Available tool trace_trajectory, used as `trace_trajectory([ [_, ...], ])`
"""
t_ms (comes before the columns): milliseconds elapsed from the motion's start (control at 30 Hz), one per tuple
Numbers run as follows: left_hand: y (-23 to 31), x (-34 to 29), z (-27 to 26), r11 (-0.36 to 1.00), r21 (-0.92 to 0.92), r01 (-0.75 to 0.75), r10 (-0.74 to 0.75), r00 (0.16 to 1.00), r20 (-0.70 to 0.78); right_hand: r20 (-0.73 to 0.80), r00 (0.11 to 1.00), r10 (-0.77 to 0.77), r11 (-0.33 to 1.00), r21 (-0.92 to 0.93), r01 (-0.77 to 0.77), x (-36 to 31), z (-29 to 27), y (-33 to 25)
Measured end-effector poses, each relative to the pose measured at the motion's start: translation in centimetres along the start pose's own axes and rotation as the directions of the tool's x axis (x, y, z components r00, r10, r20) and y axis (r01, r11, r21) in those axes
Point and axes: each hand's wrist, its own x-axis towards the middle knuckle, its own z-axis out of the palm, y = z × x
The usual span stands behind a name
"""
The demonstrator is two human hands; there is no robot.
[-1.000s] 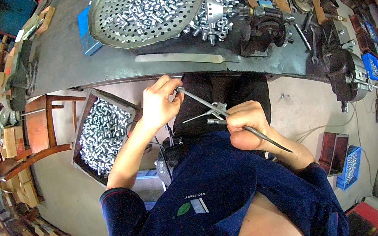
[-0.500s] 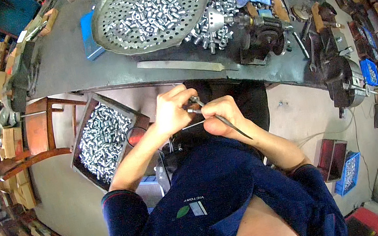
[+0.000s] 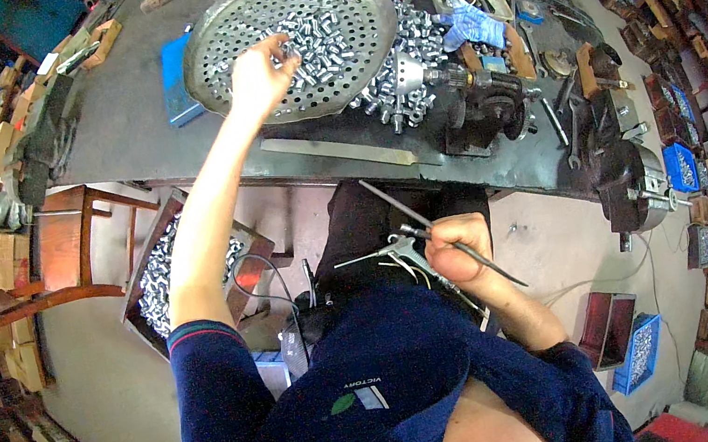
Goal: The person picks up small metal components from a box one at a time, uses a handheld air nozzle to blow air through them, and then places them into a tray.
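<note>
My left hand [image 3: 260,76] reaches over the round perforated metal tray [image 3: 206,81], its thumb and fingers apart at the edge of a pile of small shiny metal sleeves [image 3: 321,45]. I cannot make out any part between the fingers. Near my lap, my right hand [image 3: 461,247] is closed around a thin dark file [image 3: 391,203], which slants from upper left to lower right through the fist. Just below that hand, a grey pistol-shaped tool with a thin nozzle, like an air blow gun [image 3: 407,252], lies across my lap.
A wooden box [image 3: 134,307] of metal sleeves stands below the bench at left, by a wooden chair [image 3: 66,243]. On the bench are a flat metal bar [image 3: 337,150], more loose sleeves, a chuck-like machine [image 3: 486,108] and a blue glove [image 3: 473,25]. A vise-like machine [image 3: 637,185] stands right.
My left hand has left my right hand and moved forward and left to the tray. My right hand has moved slightly right and closer, keeping the file. The grey tool now shows.
</note>
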Motion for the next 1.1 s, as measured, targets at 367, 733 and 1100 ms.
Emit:
trace_trajectory([
  [367, -9.0, -13.6, -12.0, 0.839, -0.301, 0.453, -0.532, 0.797, -0.286, 0.027, 0.989, 0.146, 0.98, 0.135, -0.148, -1.2, 1.3, 1.3],
  [733, -20.3, -26.5, -8.5, 0.61, 0.514, 0.602, -0.706, 0.709, 0.007, 0.105, 0.979, 0.175, 0.977, 0.105, -0.186, -0.1, 2.7, 2.1],
  [1100, -18.8, -23.3, -8.0, 0.542, 0.696, 0.471, -0.744, 0.654, 0.136, 0.135, 0.971, 0.198, 0.978, 0.035, -0.204, -0.3, 2.6, 1.6],
])
